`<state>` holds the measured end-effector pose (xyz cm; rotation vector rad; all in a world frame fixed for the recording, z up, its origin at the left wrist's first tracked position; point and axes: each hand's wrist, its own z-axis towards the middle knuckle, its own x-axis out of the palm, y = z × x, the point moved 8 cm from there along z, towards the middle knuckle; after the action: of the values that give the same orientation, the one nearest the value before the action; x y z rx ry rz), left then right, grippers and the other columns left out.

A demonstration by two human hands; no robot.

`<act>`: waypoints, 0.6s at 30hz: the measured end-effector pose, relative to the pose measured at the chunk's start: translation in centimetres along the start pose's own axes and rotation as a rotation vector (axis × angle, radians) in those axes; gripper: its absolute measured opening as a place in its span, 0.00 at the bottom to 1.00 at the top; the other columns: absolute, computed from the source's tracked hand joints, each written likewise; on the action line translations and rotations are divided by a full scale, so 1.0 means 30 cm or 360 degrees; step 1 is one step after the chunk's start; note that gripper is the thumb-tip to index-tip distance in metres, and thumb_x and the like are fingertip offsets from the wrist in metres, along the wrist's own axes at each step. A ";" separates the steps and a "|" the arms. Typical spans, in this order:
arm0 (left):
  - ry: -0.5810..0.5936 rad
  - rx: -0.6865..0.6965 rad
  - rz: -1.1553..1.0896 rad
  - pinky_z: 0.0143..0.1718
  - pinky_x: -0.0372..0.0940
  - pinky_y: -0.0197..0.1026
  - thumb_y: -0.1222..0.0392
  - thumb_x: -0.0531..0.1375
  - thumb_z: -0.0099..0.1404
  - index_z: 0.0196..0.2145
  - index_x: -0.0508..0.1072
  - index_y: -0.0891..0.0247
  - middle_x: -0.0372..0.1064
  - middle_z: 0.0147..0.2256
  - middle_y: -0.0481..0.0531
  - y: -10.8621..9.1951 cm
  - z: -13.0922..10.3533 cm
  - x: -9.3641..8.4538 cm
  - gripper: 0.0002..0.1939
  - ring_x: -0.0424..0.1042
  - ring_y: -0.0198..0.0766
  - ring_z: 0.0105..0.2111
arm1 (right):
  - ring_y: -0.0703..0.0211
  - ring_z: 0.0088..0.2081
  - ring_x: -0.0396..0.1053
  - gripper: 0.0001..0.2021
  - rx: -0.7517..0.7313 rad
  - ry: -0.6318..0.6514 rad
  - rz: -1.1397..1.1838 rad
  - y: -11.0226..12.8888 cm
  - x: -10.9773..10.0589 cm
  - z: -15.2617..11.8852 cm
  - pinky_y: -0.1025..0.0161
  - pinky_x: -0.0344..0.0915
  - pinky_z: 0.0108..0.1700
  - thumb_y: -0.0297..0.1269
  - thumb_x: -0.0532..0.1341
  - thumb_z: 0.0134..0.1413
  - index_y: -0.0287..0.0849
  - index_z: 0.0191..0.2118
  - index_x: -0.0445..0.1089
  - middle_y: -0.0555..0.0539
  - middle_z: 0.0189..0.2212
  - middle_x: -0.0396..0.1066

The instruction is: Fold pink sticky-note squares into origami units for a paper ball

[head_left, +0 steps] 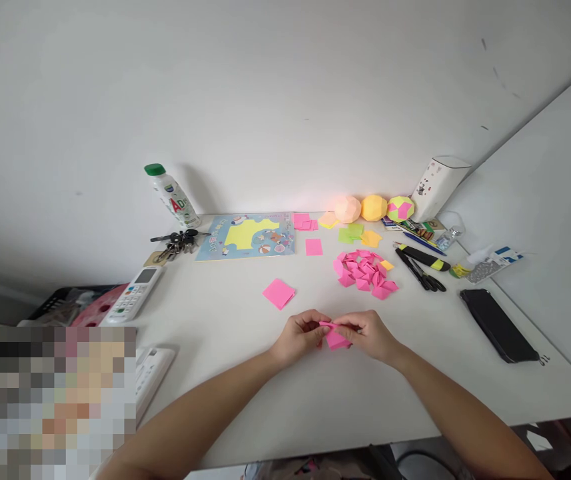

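Observation:
Near the front middle of the table, my left hand [301, 338] and my right hand [370, 335] pinch a partly folded pink paper square [336, 339] between thumbs and fingers, one hand on each side. Its upper edge is bent over, and the fingers hide part of it. To the left of my hands lies a flat stack of pink paper squares [279, 293]. Beyond my right hand is a pile of folded pink paper pieces [364, 272], with a small orange piece at its right edge.
Paper balls [374, 208] stand along the wall beside a white box [440, 188]. Scissors [420, 270], a black-and-yellow cutter [422, 256] and a black pouch [498, 325] lie at right. A bottle [172, 195], keys [178, 243], a remote [135, 293] and a blue picture board [208, 243] are at left.

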<state>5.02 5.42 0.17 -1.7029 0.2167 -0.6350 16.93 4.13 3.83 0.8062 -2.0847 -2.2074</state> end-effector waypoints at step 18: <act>-0.0031 -0.0045 -0.0100 0.20 0.60 0.35 0.54 0.65 0.52 0.26 0.69 0.67 0.65 0.20 0.46 -0.011 0.004 0.003 0.13 0.62 0.28 0.18 | 0.64 0.25 0.67 0.12 0.0152 0.0084 0.0225 -0.007 0.011 -0.003 0.68 0.70 0.24 0.42 0.58 0.54 0.38 0.33 0.75 0.49 0.24 0.70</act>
<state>5.10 5.56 0.51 -1.7481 0.1597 -0.6639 16.75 3.96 3.53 0.6900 -2.1639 -2.0086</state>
